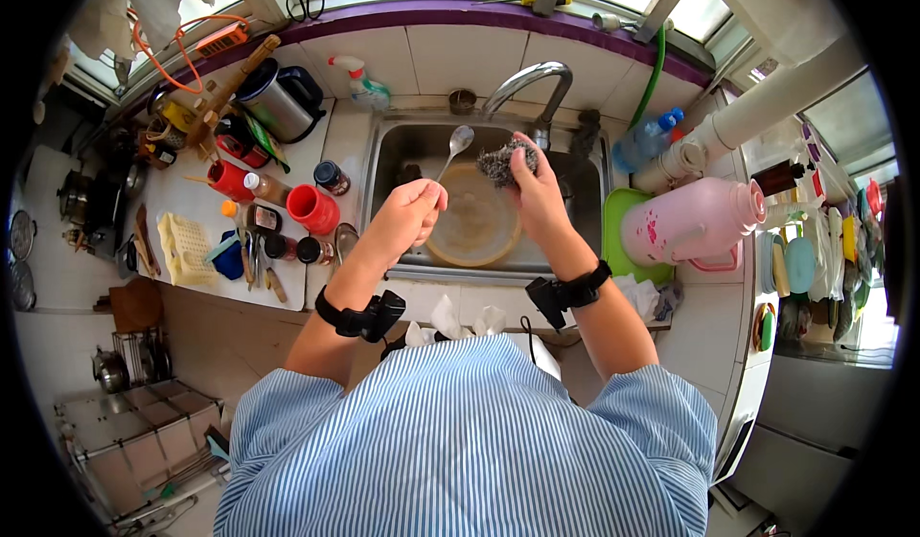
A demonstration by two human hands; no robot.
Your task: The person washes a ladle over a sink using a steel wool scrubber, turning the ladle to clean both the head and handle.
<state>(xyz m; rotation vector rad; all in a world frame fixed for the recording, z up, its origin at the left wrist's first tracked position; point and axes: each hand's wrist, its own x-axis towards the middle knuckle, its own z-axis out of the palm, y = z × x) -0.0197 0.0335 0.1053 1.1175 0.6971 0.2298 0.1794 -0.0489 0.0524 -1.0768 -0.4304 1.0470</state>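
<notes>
My left hand (pixel 411 217) grips the handle of a metal spoon (pixel 461 139), whose bowl points up and away from me over the sink. In my right hand (pixel 537 191) is a grey steel wool scourer (pixel 497 163), pinched between thumb and fingers. Spoon and scourer are apart. Below both hands a round yellowish basin (pixel 474 260) sits in the stainless steel sink (pixel 388 149), with cloudy water inside it. The chrome faucet (pixel 535 73) arches over the back of the sink, just beyond my right hand.
Left of the sink stand a red cup (pixel 313 210), a dark-lidded jar (pixel 331 178) and an electric kettle (pixel 284 99). A spray bottle (pixel 366 84) is behind. To the right, a pink thermos (pixel 683 224) lies by a green tray (pixel 617 214), near a plastic bottle (pixel 647 138).
</notes>
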